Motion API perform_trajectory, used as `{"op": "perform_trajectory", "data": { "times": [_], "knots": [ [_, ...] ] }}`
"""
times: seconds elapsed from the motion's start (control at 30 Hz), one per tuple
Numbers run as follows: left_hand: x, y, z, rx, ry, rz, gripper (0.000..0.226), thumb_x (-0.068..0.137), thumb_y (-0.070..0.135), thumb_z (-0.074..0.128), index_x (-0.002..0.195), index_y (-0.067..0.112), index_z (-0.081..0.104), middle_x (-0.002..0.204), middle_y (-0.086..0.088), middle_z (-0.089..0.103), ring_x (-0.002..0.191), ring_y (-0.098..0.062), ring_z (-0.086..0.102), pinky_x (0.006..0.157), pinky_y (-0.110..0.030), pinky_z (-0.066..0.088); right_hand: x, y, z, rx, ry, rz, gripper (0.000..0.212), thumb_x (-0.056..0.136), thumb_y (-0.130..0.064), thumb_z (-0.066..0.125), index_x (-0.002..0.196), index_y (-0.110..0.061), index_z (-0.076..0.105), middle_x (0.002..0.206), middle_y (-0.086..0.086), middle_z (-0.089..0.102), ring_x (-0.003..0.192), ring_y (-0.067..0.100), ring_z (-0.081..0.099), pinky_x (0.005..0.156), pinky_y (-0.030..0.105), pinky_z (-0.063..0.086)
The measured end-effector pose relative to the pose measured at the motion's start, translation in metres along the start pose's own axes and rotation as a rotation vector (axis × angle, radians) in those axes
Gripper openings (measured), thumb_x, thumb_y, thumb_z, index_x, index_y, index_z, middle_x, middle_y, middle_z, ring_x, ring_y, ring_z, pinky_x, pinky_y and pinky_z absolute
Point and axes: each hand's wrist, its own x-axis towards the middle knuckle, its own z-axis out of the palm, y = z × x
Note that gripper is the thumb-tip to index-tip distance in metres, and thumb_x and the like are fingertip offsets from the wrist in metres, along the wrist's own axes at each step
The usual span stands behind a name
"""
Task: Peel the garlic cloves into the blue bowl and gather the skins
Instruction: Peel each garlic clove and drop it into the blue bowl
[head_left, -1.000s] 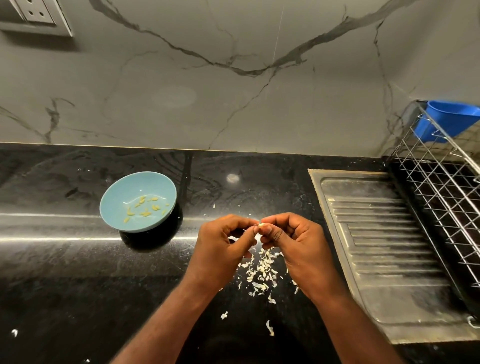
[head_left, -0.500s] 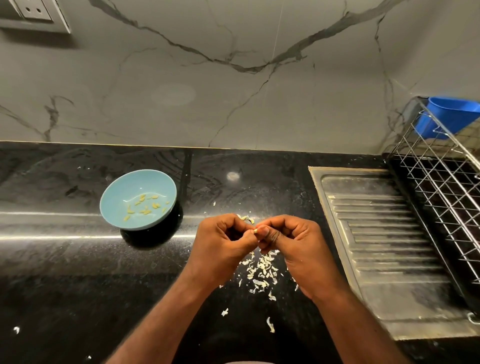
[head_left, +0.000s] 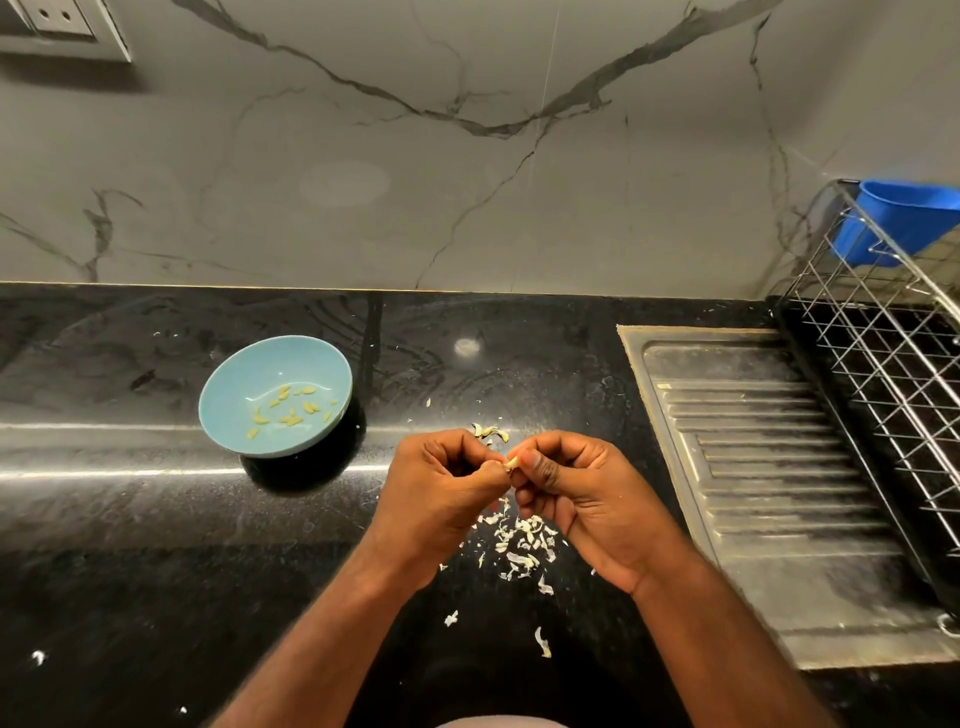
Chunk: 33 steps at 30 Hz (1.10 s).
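— Where is the garlic being worked?

— A small pale garlic clove (head_left: 511, 462) is pinched between the two hands at the centre of the frame, just above the black table (head_left: 130, 545). The left hand (head_left: 441, 488) is curled, with thumb and forefinger closed on the clove's left end. The right hand (head_left: 582, 493) is curled as well, and its thumb is pressed against the clove from the right.

— And the blue bowl?

— The blue bowl (head_left: 244, 374) is set on the table left of centre, well apart from the hands. Several yellowish peeled cloves (head_left: 291, 410) are scattered across its bottom.

— Where are the skins found?

— A loose pile of white skins (head_left: 519, 540) is spread on the table directly below the hands, between the two wrists. A few stray flakes (head_left: 543, 642) are scattered lower in the frame. A small pale clump (head_left: 488, 431) is seen just beyond the knuckles; whether it is garlic or only skin cannot be told.

— What else is shown?

— A steel drainboard (head_left: 769, 467) is set into the table at the right, and it is bordered at the far right by a wire dish rack (head_left: 893, 364). A blue plastic tub (head_left: 904, 218) is seen at the rack's far corner, upper right. A wall socket (head_left: 57, 21) is mounted on the grey veined wall at the upper left.
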Motion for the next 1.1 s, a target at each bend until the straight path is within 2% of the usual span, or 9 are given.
{"op": "perform_trajectory", "data": {
  "times": [0.1, 0.3, 0.37, 0.43, 0.57, 0.73, 0.87, 1.0, 1.1],
  "knots": [
    [0.0, -0.001, 0.002, -0.011, 0.031, -0.011, 0.023, 0.084, -0.005, 0.069, 0.065, 0.008, 0.068, 0.059, -0.009, 0.063, 0.047, -0.009, 0.053, 0.045, -0.017, 0.041, 0.0, 0.001, 0.001, 0.027, 0.036, -0.004, 0.014, 0.08, -0.01, 0.066, 0.089, -0.002, 0.073, 0.076, 0.012, 0.067, 0.065, 0.017, 0.062, 0.06, 0.025, 0.055],
    [-0.001, 0.0, 0.004, 0.063, 0.05, 0.06, 0.012, 0.085, 0.008, 0.071, 0.074, 0.011, 0.069, 0.059, 0.001, 0.065, 0.052, -0.008, 0.056, 0.05, -0.02, 0.045, 0.001, 0.003, 0.008, -0.088, 0.191, -0.139, 0.03, 0.079, -0.014, 0.07, 0.108, -0.008, 0.069, 0.082, 0.013, 0.072, 0.071, 0.02, 0.068, 0.065, 0.027, 0.055],
    [-0.002, 0.003, 0.005, 0.115, 0.053, 0.112, 0.01, 0.081, 0.019, 0.074, 0.075, 0.013, 0.069, 0.06, 0.002, 0.066, 0.054, -0.008, 0.057, 0.051, -0.02, 0.046, 0.0, 0.004, 0.009, -0.094, 0.217, -0.163, 0.025, 0.081, -0.013, 0.07, 0.105, -0.007, 0.068, 0.083, 0.014, 0.073, 0.073, 0.022, 0.069, 0.066, 0.027, 0.056],
    [-0.004, 0.005, 0.007, 0.154, 0.051, 0.155, 0.02, 0.076, 0.033, 0.073, 0.076, 0.014, 0.069, 0.059, 0.005, 0.066, 0.052, -0.004, 0.057, 0.051, -0.017, 0.045, -0.002, 0.004, 0.009, -0.135, 0.217, -0.183, 0.018, 0.084, -0.013, 0.067, 0.101, -0.007, 0.071, 0.088, 0.016, 0.074, 0.079, 0.023, 0.071, 0.069, 0.026, 0.056],
    [-0.004, 0.005, 0.007, 0.201, 0.054, 0.215, 0.009, 0.085, 0.003, 0.07, 0.078, 0.009, 0.068, 0.061, 0.008, 0.067, 0.052, 0.0, 0.059, 0.052, -0.011, 0.044, -0.005, 0.0, 0.008, -0.181, 0.144, -0.184, 0.027, 0.084, -0.021, 0.067, 0.106, -0.008, 0.073, 0.096, 0.013, 0.075, 0.088, 0.023, 0.071, 0.077, 0.027, 0.056],
    [-0.005, 0.005, 0.006, 0.222, 0.044, 0.226, 0.006, 0.085, 0.015, 0.072, 0.08, 0.015, 0.069, 0.065, 0.005, 0.067, 0.054, -0.003, 0.059, 0.053, -0.016, 0.046, -0.006, -0.002, 0.01, -0.212, 0.154, -0.206, 0.024, 0.082, -0.021, 0.067, 0.103, -0.013, 0.075, 0.094, 0.012, 0.076, 0.09, 0.026, 0.072, 0.078, 0.029, 0.058],
    [-0.002, -0.001, 0.002, 0.285, 0.118, 0.179, 0.014, 0.086, 0.006, 0.072, 0.078, 0.017, 0.072, 0.064, -0.001, 0.068, 0.054, -0.014, 0.06, 0.052, -0.027, 0.05, -0.008, -0.005, 0.008, -0.091, 0.157, -0.182, 0.023, 0.081, -0.017, 0.066, 0.1, -0.008, 0.076, 0.091, 0.014, 0.074, 0.081, 0.02, 0.067, 0.07, 0.024, 0.056],
    [0.0, -0.001, -0.004, 0.375, 0.102, 0.085, 0.008, 0.083, 0.014, 0.077, 0.077, 0.019, 0.075, 0.064, 0.006, 0.072, 0.056, -0.011, 0.068, 0.052, -0.018, 0.051, -0.007, -0.005, 0.004, -0.044, 0.168, -0.165, 0.018, 0.078, -0.012, 0.069, 0.092, -0.007, 0.078, 0.09, 0.019, 0.073, 0.079, 0.022, 0.068, 0.067, 0.024, 0.057],
    [0.0, -0.001, -0.005, 0.4, 0.091, 0.06, 0.01, 0.077, 0.02, 0.082, 0.075, 0.015, 0.074, 0.062, 0.003, 0.071, 0.055, -0.009, 0.068, 0.05, -0.017, 0.05, -0.007, -0.006, 0.002, -0.061, 0.186, -0.161, 0.013, 0.074, -0.012, 0.072, 0.085, -0.008, 0.078, 0.085, 0.019, 0.073, 0.074, 0.022, 0.068, 0.065, 0.025, 0.057]
  ]
}}
